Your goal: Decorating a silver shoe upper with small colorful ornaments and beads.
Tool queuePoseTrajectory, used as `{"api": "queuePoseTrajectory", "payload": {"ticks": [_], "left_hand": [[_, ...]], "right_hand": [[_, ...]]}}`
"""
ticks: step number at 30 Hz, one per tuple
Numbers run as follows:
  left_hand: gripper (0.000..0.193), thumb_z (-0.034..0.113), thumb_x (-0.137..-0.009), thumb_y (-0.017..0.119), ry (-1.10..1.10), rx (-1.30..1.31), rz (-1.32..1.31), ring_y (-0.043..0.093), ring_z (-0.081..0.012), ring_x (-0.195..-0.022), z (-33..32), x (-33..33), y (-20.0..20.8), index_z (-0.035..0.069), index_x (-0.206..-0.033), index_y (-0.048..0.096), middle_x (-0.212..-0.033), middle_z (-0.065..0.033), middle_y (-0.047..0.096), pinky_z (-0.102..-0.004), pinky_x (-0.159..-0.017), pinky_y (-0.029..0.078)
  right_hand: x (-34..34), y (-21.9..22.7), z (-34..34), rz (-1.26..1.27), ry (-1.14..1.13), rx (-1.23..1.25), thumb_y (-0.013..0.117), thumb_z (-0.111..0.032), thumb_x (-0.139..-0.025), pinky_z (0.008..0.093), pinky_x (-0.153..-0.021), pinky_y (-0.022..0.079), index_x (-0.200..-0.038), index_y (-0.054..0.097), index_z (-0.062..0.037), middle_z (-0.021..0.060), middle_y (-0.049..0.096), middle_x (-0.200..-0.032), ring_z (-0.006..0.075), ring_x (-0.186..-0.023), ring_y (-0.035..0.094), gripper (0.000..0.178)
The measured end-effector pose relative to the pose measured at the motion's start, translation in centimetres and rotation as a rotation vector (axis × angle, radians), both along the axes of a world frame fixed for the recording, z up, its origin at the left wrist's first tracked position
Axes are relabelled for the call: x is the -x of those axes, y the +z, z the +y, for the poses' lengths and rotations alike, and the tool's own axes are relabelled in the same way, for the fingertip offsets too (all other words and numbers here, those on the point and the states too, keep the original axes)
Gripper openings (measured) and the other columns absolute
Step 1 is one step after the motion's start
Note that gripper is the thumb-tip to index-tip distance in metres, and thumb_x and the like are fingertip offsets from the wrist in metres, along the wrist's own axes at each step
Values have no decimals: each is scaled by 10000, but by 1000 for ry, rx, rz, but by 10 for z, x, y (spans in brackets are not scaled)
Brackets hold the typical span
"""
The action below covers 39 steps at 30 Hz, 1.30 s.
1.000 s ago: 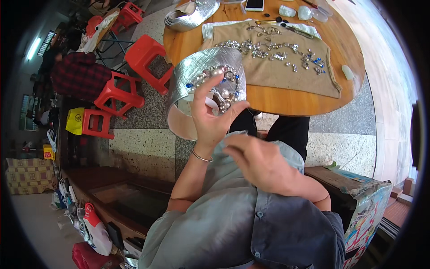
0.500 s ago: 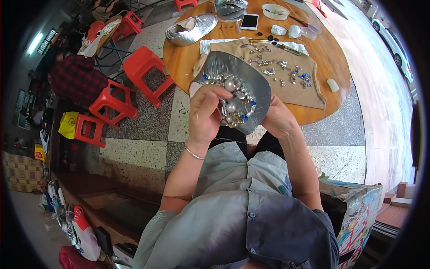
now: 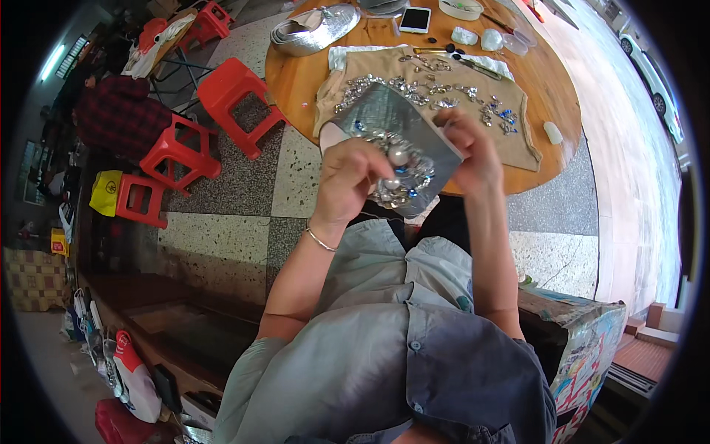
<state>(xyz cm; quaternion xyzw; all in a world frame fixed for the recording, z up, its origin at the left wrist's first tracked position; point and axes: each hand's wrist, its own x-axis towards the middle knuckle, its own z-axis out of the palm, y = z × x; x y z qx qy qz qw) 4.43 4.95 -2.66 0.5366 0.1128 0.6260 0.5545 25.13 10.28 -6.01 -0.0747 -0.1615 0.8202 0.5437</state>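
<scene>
- The left hand and right hand hold a silver-grey fabric piece up between them, above the near edge of the round wooden desk.
- A cluster of pearls and blue and clear stones sits on the fabric's lower part.
- The left grip is closed around the fabric's left side, fingers curled over the cluster; the right grip pinches the fabric's right edge.
- Small clear containers stand near the desk's far edge; their contents are too small to make out.
- A beige cloth strewn with loose stones covers the desk's middle, partly hidden by the held fabric.
- Red plastic stools stand on the speckled floor off the desk's left edge.
</scene>
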Motion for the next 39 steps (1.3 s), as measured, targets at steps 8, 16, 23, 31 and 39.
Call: {"api": "queuePoseTrajectory", "payload": {"ticks": [8,16,23,31,39], "left_hand": [[545,519,-887,350,406,191,-296,521,-188,-730,23,95,7,102,-547,440,-727,-55,566,-325,-752,411],[494,464,-910,348,474,180,-508,530,-154,-775,-23,209,24,107,-588,464,-747,-31,580,-300,-764,417],[573,476,-916,303,450,233,-333,542,-187,-780,-45,186,71,36,-648,552,-768,-85,597,-310,-794,413],[606,473,-925,261,210,289,-212,547,-182,-816,-33,73,49,11,-679,565,-800,-101,602,-308,-817,407],[553,449,-928,285,130,499,-253,554,-149,-791,-2,73,7,2,-784,576,-857,-88,602,-279,-759,439]], "right_hand": [[-457,-46,-167,-31,-641,144,475,49,-813,329,-952,402,-1198,412,87,194,486,-1190,241,-1087,485,391],[-470,47,-349,-1707,-1630,67,372,-242,-890,332,-787,428,-1050,543,-73,110,542,-1008,232,-945,512,289],[-449,77,-324,-2240,-1745,-450,358,-324,-885,371,-920,384,-1170,499,1,170,480,-1190,293,-1100,454,454],[64,66,-82,-884,-128,-617,469,-118,-885,226,-882,291,-963,477,-64,9,484,-1022,97,-1068,382,96],[74,-2,-41,-302,-77,-400,478,-128,-882,423,-952,357,-1000,470,-74,40,552,-851,197,-986,515,130]]}}
